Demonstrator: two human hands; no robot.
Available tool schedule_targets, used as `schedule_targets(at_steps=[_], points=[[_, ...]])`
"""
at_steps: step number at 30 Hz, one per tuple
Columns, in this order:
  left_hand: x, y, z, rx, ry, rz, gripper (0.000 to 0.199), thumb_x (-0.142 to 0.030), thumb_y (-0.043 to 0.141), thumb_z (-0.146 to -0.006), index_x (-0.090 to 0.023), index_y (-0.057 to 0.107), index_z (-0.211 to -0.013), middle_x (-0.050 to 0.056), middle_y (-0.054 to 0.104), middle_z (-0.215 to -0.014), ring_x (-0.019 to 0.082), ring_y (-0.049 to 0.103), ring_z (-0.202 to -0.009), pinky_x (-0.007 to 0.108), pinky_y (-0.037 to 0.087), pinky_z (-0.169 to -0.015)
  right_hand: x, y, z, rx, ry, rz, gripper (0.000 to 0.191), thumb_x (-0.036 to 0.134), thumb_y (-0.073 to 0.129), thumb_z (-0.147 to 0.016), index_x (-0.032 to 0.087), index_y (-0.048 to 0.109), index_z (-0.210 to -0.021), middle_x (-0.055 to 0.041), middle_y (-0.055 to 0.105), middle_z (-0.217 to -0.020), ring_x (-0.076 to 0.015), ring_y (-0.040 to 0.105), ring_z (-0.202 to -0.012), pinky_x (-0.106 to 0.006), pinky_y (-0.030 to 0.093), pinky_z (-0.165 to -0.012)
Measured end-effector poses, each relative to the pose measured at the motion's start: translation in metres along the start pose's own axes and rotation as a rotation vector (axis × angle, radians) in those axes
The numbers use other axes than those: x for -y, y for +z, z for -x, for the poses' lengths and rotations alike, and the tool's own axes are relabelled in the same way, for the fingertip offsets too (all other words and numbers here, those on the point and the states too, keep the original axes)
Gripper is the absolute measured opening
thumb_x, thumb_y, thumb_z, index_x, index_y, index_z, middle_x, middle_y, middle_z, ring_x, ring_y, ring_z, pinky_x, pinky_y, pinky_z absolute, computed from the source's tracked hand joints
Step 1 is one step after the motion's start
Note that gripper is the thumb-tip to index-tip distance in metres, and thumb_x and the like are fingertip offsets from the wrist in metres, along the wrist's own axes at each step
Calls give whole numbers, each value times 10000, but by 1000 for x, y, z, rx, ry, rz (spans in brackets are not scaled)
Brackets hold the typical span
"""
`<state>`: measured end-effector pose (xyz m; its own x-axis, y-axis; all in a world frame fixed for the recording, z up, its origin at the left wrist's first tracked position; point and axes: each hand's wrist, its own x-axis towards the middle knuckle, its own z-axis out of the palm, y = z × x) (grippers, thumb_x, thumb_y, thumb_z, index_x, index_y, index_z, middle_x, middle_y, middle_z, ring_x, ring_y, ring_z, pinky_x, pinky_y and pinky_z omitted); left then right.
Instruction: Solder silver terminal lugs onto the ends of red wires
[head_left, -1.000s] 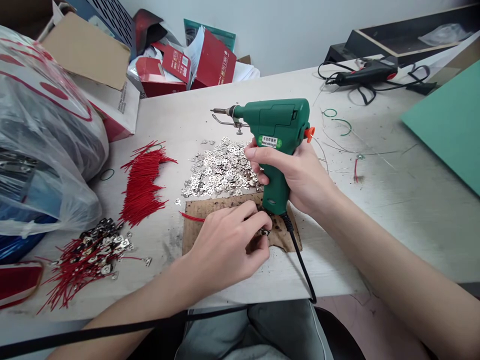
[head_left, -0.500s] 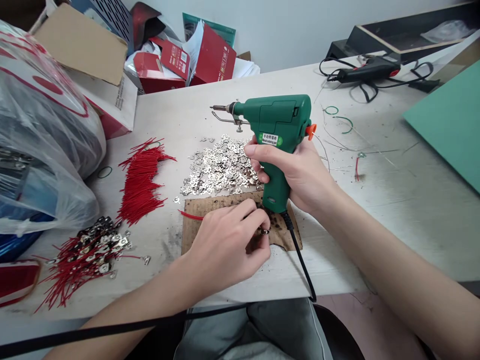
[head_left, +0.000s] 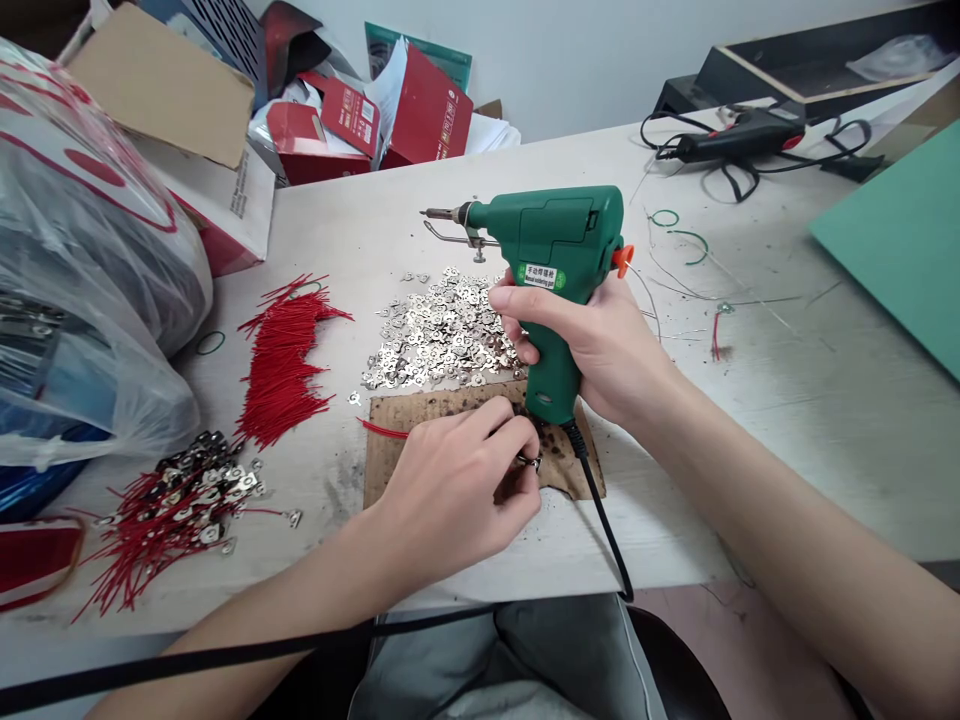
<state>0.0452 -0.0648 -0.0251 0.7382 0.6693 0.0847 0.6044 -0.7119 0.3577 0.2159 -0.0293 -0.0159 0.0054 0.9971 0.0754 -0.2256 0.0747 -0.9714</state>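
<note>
Head view: left hand (head_left: 457, 490) fingertips pinched together on small metal tab (head_left: 529, 461), pressed down on scorched cardboard pad (head_left: 390, 450). Red wire (head_left: 382, 430) lies on pad, runs under the hand. Right hand (head_left: 592, 345) fingers wrapped tight round grip of green soldering gun (head_left: 559, 250), held upright, base just above pad, tip pointing left over pile of loose metal tabs (head_left: 442, 335). Black cord (head_left: 604, 520) drops from gun base off table edge. Left of pile: bundle of red wires (head_left: 285, 360); nearer, heap of wires with tabs attached (head_left: 172, 510). Plastic bag (head_left: 82, 260) far left, red boxes (head_left: 375, 120) at back, black glue gun (head_left: 739, 138) far right, all on table (head_left: 787, 400).
</note>
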Motion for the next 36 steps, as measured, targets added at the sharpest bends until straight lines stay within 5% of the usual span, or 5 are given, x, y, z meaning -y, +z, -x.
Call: schedule_targets(at_steps=[36], points=[[-1,5,1,-46,48,-20,127,-220,525,-837,-202,639,-892,-24,597,-823,135,549,-673,301,374,-583,-3,-1,-1,-6,29,-25,210,332,760,-867,179,619,-898,-36,560,-805,-133,495,-662,-262,404,-535]])
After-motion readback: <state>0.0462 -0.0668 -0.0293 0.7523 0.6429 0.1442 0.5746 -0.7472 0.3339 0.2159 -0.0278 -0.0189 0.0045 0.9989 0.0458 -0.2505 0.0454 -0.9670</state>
